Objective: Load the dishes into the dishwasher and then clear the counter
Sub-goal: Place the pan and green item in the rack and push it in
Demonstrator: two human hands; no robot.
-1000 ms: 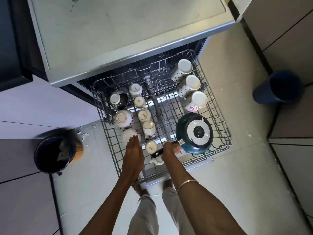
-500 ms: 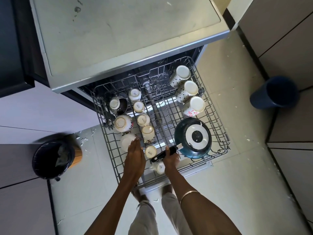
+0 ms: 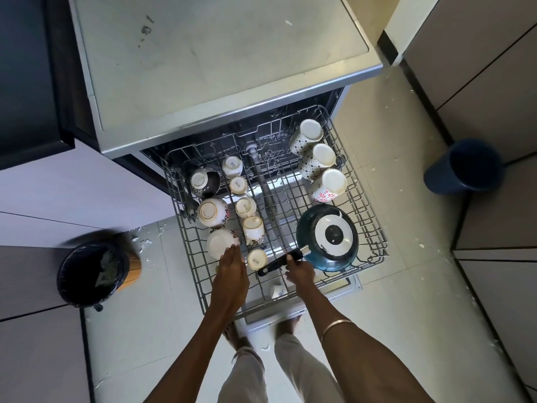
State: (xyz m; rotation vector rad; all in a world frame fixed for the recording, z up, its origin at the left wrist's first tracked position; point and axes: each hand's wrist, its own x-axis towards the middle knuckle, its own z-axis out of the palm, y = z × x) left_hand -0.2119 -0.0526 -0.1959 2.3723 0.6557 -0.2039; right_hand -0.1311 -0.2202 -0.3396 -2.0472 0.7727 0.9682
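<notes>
The dishwasher's wire rack [image 3: 374,228] is pulled out over the floor. A blue frying pan [image 3: 327,237] lies bottom-up at its front right, black handle [image 3: 276,264] pointing left. My right hand [image 3: 299,270] grips that handle. My left hand [image 3: 231,267] rests flat, fingers straight, touching a white floral bowl [image 3: 220,242] at the rack's front left. Several small white cups [image 3: 246,207] stand upside down in a middle row, and three mugs [image 3: 328,186] lean along the right side. Two more bowls [image 3: 212,212] sit at the left.
The dishwasher's grey top [image 3: 209,59] fills the upper view. A black-lined waste bin [image 3: 93,274] stands on the floor at left, a dark blue bin [image 3: 465,167] at right. Cabinet fronts [image 3: 494,242] line the right side. My feet are just under the rack's front edge.
My right hand has slid back along the pan's handle. My left hand stays on the front-left bowl. The camera has tipped so the rack sits lower in view.
</notes>
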